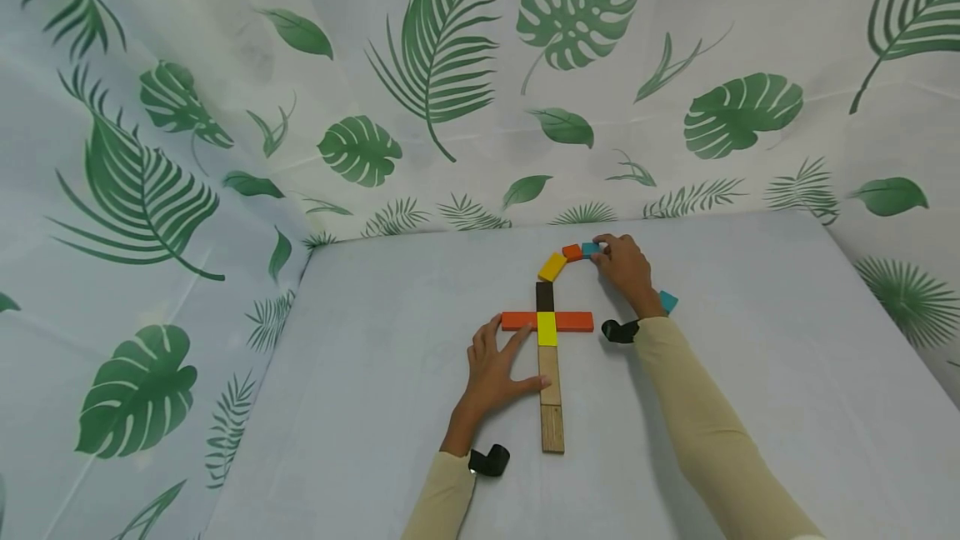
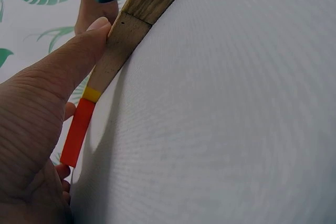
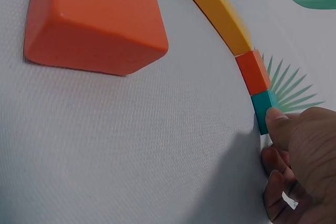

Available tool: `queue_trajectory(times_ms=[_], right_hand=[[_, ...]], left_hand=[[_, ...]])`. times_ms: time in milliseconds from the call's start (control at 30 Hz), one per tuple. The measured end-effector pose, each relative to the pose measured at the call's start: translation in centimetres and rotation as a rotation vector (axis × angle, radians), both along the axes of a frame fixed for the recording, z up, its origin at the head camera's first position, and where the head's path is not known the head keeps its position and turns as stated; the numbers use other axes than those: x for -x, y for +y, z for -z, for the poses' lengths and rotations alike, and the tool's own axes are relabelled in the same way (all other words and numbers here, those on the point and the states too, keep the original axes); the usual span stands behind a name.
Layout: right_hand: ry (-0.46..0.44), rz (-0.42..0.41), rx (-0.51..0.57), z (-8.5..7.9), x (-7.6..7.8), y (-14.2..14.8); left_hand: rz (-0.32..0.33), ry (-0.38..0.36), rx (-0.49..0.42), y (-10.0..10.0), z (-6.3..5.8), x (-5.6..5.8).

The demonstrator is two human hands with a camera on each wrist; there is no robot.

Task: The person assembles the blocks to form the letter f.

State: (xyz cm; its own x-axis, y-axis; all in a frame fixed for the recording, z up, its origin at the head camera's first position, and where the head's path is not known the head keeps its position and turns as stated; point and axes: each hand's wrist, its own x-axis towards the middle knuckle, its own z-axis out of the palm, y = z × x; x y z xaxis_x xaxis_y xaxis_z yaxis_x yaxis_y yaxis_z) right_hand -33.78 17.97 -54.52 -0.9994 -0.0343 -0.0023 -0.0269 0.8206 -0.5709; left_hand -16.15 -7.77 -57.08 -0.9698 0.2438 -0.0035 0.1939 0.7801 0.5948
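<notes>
My right hand (image 1: 626,267) pinches a small blue block (image 1: 590,249) at the end of a curved row; its thumb lies on the block in the right wrist view. Next to it in the row come a small orange-red block (image 3: 253,72), a yellow block (image 1: 552,267) and a black block (image 1: 545,297). Below stands a bright yellow block (image 1: 547,328), with a red bar (image 1: 575,322) crossing at its level. Two wooden blocks (image 1: 550,365) (image 1: 552,429) continue downward. My left hand (image 1: 491,369) is spread, its thumb touching the upper wooden block and its fingers by the red bar's left end.
Another blue block (image 1: 668,301) lies beside the right wrist, partly hidden by it. All blocks rest on a white-covered table (image 1: 360,373). A leaf-patterned cloth (image 1: 465,65) hangs along the back and sides. Each wrist wears a black camera (image 1: 619,331).
</notes>
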Motion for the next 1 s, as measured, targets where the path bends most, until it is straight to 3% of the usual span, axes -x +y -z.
queue_trajectory(times_ms=[1000], right_hand=[[0.038, -0.029, 0.041, -0.07, -0.16, 0.74]], left_hand=[[0.001, 0.005, -0.01, 0.29, -0.34, 0.08]])
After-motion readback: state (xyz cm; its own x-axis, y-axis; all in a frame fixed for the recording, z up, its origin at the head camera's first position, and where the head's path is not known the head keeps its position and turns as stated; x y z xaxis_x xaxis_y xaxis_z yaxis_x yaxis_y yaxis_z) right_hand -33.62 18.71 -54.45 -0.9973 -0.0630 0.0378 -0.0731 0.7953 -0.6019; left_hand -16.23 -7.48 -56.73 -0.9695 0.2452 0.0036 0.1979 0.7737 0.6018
